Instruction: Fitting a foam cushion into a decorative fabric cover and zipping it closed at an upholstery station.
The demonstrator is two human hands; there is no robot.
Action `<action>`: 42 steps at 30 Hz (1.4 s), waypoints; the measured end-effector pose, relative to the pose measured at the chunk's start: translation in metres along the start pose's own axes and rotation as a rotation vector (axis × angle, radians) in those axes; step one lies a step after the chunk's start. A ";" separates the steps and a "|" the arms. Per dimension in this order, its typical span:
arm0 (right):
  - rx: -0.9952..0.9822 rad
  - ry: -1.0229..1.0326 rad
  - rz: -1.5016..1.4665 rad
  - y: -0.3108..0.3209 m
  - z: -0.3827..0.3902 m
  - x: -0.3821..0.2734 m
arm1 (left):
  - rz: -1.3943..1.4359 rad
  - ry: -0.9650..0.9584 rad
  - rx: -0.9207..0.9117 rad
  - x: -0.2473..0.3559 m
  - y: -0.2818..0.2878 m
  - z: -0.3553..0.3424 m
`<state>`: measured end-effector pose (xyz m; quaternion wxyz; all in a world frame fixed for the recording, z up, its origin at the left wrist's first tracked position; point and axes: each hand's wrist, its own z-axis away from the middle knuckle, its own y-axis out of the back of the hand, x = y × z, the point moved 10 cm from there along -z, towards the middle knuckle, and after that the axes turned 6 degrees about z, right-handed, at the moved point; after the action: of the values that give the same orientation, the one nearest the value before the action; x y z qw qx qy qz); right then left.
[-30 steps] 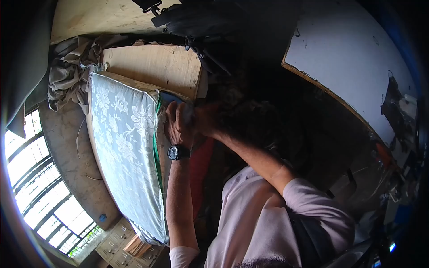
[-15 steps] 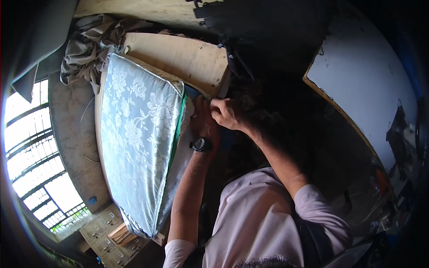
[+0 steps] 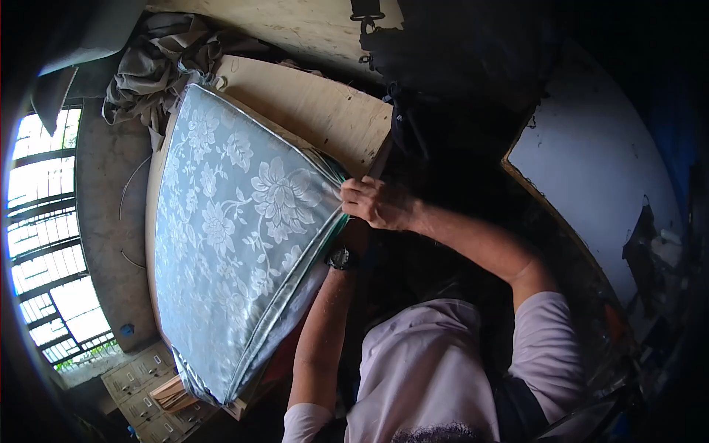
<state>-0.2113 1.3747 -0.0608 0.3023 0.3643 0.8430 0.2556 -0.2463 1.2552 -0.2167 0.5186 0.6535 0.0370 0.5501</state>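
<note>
A pale grey-blue quilt-like panel in shiny floral fabric (image 3: 221, 221), apparently a covered mattress, lies on a plywood board (image 3: 310, 107), with a green strip along its right side. My right hand (image 3: 373, 199) grips the fabric at its upper right corner, fingers curled over the edge, pulling it taut into creases. My left hand (image 3: 351, 236), below the right one and wearing a black watch, is mostly hidden in shadow behind the fabric edge; its fingers cannot be made out.
Crumpled grey cloth (image 3: 155, 59) lies at the top left. A barred window (image 3: 48, 192) is on the left, with metal lockers (image 3: 136, 391) below it. A dark bag (image 3: 402, 122) is beyond the board; a white panel (image 3: 576, 162) stands on the right.
My right hand has moved from beside my left hand onto the corner, now drawing the fabric rightward. The corner stretches further right, and my left hand has become hidden behind it.
</note>
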 end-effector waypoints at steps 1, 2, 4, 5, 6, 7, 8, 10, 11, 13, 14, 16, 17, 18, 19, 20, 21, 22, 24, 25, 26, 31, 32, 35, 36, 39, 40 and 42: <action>0.010 -0.022 -0.015 -0.007 0.005 0.000 | 0.025 0.006 -0.022 0.001 0.000 0.005; 0.010 -0.011 -0.023 -0.009 0.004 -0.006 | 0.049 0.023 -0.046 0.000 0.000 0.010; 0.026 -0.222 -0.046 -0.003 0.044 0.026 | -0.605 0.440 -0.556 0.072 -0.024 0.009; 0.034 -0.218 -0.076 -0.016 0.039 0.015 | -0.674 -0.206 0.013 0.082 -0.007 0.045; -0.021 -0.279 -0.044 -0.032 0.080 0.033 | -0.658 -0.347 0.082 0.120 -0.016 0.063; -0.068 -0.331 -0.027 -0.043 0.115 0.044 | -0.348 -0.193 -0.021 0.119 -0.027 0.089; -0.103 -0.364 -0.010 -0.046 0.144 0.046 | -0.043 -0.030 -0.122 0.113 -0.034 0.115; -0.136 -0.401 0.029 -0.042 0.174 0.056 | -0.067 -0.257 0.055 0.154 0.003 0.116; -0.117 -0.614 -0.080 -0.041 0.187 0.058 | -0.071 -0.269 0.251 0.162 0.038 0.110; -0.055 -0.950 -0.225 -0.016 0.179 0.039 | -0.178 -0.215 0.456 0.154 0.094 0.099; 0.008 -1.064 -0.245 -0.001 0.152 0.038 | -0.295 -0.180 0.510 0.160 0.115 0.085; 0.225 -1.099 -0.386 0.000 0.131 0.035 | -0.308 -0.069 0.469 0.143 0.129 0.056; 0.335 -1.153 -0.600 -0.005 0.115 0.032 | -0.300 -0.030 0.415 0.136 0.133 0.044; 0.410 -1.198 -0.863 -0.031 0.110 0.030 | -0.358 -0.066 0.385 0.137 0.132 0.035; 0.463 -1.211 -0.972 -0.050 0.107 0.029 | -0.383 -0.055 0.334 0.133 0.127 0.027; 0.441 -1.145 -0.819 -0.051 0.101 0.032 | -0.408 -0.043 0.287 0.131 0.123 0.020; 0.418 -1.078 -0.667 -0.051 0.097 0.033 | -0.447 -0.123 0.306 0.141 0.123 0.014; 0.380 -1.108 -0.697 -0.060 0.100 0.033 | -0.450 -0.124 0.299 0.143 0.125 0.009; 0.334 -1.146 -0.834 -0.082 0.103 0.037 | -0.429 -0.133 0.222 0.146 0.124 -0.001; 0.278 -1.170 -0.971 -0.097 0.103 0.037 | -0.436 -0.178 0.240 0.149 0.125 -0.005; 0.279 -1.172 -0.976 -0.101 0.102 0.037 | -0.353 -0.180 0.210 0.146 0.124 -0.005; 0.455 -0.895 -1.152 -0.143 0.062 0.047 | -0.135 -0.226 0.045 0.167 0.089 -0.013; 0.459 -0.888 -1.156 -0.154 0.063 0.045 | -0.256 -0.274 0.037 0.164 0.074 -0.016; 0.471 -0.941 -1.346 -0.188 0.088 0.050 | -0.314 -0.308 -0.012 0.155 0.061 -0.019; 0.475 -0.957 -1.341 -0.180 0.110 0.064 | -0.335 -0.319 0.005 0.157 0.058 -0.019; 0.011 -1.186 -1.369 -0.131 0.108 0.073 | -0.599 -0.316 -0.101 0.122 0.036 -0.003; 0.155 -1.319 -1.312 -0.118 0.123 0.081 | -0.668 -0.236 -0.261 0.093 0.007 0.002; 0.244 -1.212 -1.173 -0.096 0.109 0.080 | -0.689 -0.073 -0.336 0.039 -0.030 0.021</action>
<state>-0.2241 1.4012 -0.2241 0.7434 -0.0275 0.6094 -0.2744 -0.1998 1.2801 -0.2086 0.7737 0.5281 0.1451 0.3184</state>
